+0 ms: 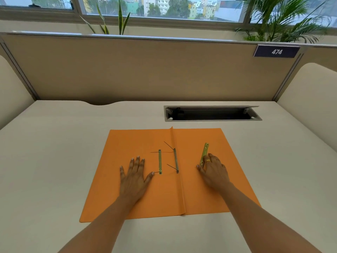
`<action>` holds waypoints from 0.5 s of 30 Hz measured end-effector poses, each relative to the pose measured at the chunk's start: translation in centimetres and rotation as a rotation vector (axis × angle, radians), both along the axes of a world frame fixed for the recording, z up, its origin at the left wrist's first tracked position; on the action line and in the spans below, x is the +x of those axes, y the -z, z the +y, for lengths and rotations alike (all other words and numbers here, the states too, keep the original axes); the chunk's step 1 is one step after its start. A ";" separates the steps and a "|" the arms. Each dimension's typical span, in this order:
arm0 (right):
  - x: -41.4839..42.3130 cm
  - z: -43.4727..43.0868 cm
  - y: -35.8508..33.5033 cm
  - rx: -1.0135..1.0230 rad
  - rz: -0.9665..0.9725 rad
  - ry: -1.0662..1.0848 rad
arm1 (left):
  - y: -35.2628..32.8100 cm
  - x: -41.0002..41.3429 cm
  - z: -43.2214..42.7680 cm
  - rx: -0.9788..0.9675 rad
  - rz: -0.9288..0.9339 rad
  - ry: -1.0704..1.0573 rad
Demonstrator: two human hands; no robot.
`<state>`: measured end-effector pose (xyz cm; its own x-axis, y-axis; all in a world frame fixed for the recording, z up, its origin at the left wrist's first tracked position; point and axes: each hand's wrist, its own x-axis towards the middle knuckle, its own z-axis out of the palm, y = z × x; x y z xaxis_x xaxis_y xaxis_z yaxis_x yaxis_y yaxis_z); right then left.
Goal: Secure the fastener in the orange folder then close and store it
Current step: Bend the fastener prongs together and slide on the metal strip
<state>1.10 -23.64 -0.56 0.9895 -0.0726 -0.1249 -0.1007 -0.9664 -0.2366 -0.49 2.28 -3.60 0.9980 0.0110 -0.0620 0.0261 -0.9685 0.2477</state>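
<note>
An orange folder (131,141) lies open and flat on the desk, its spine fold running down the middle. A fastener base (175,160) with thin prongs sticking up sits at the fold. Left of it lies a brass fastener bar (160,161) on the left flap. A second brass strip (204,153) lies on the right flap. My left hand (134,176) rests flat on the left flap, thumb tip close to the bar's lower end. My right hand (213,169) lies on the right flap with fingertips touching the lower part of the brass strip.
The pale desk (54,161) has an open cable tray slot (211,114) behind the folder to the right. A beige partition (145,70) with a "474" label (276,51) closes the back. Curved side panels stand at left and right.
</note>
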 end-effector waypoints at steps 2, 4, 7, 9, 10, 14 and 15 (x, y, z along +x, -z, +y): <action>0.3 -0.1 -0.1 0.003 0.005 0.016 | 0.1 -0.1 0.0 -0.004 -0.020 0.001; 0.8 0.0 -0.1 0.023 0.012 0.038 | 0.3 -0.2 0.1 -0.009 -0.038 -0.006; 1.4 0.1 0.0 0.058 0.013 0.062 | 0.3 -0.3 0.1 -0.015 -0.051 -0.010; 1.6 0.1 0.1 0.079 0.010 0.059 | 0.4 -0.3 0.1 -0.018 -0.055 -0.014; 1.6 0.1 0.1 0.094 0.001 0.054 | 0.4 -0.2 0.1 -0.019 -0.056 -0.015; 0.5 0.1 0.3 0.166 -0.074 0.058 | 0.4 -0.3 0.0 -0.025 -0.069 -0.015; 0.2 0.1 0.5 0.174 -0.095 0.057 | 0.4 -0.3 0.1 -0.029 -0.073 -0.016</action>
<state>1.32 -23.55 -1.10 0.9924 -0.1138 -0.0470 -0.1231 -0.9035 -0.4105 -0.83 2.34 -3.99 0.9996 0.0267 0.0102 0.0228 -0.9604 0.2776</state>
